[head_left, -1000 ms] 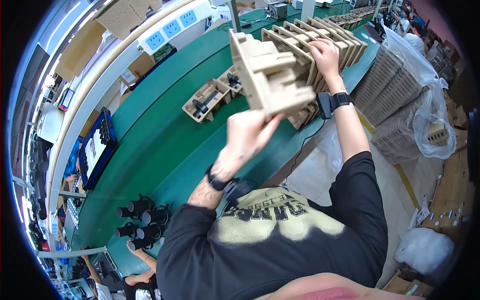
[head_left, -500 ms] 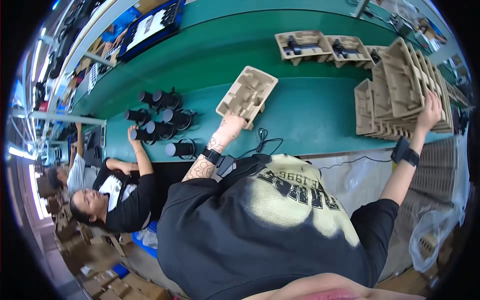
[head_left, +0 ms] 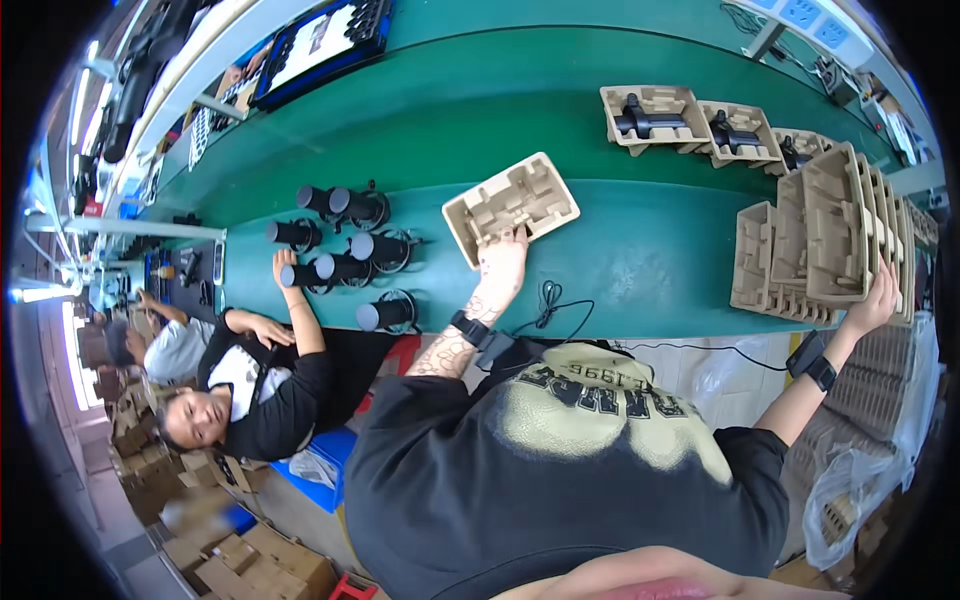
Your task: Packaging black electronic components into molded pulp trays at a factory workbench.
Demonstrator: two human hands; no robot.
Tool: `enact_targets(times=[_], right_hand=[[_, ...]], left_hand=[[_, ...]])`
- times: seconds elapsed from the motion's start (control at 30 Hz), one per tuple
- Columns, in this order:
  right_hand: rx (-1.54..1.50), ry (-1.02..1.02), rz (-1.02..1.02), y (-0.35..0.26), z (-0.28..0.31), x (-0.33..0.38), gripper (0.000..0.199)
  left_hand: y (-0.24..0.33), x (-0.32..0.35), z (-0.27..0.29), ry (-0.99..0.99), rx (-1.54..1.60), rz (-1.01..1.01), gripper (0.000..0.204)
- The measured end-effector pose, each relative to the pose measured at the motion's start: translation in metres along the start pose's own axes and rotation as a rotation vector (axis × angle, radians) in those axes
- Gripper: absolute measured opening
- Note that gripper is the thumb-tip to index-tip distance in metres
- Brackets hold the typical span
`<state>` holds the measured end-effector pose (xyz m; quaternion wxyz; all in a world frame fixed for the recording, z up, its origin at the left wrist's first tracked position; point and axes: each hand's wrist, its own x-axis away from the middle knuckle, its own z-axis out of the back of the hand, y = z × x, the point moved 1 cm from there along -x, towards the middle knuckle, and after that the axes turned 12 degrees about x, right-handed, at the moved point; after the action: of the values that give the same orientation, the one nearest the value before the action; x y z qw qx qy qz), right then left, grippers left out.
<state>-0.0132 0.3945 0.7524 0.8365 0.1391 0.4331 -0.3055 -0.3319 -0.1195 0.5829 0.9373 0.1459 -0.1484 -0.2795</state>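
Observation:
My left hand (head_left: 503, 262) grips the near edge of a tan moulded-pulp tray (head_left: 551, 190), its fingers curled over the rim. No loose part lies in that tray's moulded hollows, and it sits tilted over the green bench. On the right, my right hand (head_left: 878, 298) is closed on the near edge of a stack of nested pulp trays (head_left: 838, 240). Its fingertips are partly hidden by the tray edges. A coiled black cable (head_left: 548, 303) lies on the bench just right of my left wrist.
Several black cylindrical devices (head_left: 380, 248) stand left of the tray. A seated co-worker's hand (head_left: 286, 270) touches one. Pulp trays (head_left: 692, 112) holding black parts (head_left: 640, 120) line the back right. A blue-framed tray (head_left: 325, 45) is at the far left; a clear plastic bag (head_left: 850, 500) hangs lower right.
The tray in my left hand has turned clockwise, its long side now closer to level. My right hand stays at the stack, slightly lower on its edge. The whole view has shifted a little.

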Motion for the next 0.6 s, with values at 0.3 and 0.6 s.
enact_targets(times=[0.3,0.6], right_hand=[[-0.055,-0.048,-0.07,-0.015,0.013,-0.004,0.029],[-0.379,-0.312,0.001,0.011,0.067,-0.036,0.033]], left_hand=[[0.07,-0.03,-0.013,0.363,0.465,-0.189,0.062],[0.08,-0.047,-0.03,0.328,0.078,0.422,0.057]])
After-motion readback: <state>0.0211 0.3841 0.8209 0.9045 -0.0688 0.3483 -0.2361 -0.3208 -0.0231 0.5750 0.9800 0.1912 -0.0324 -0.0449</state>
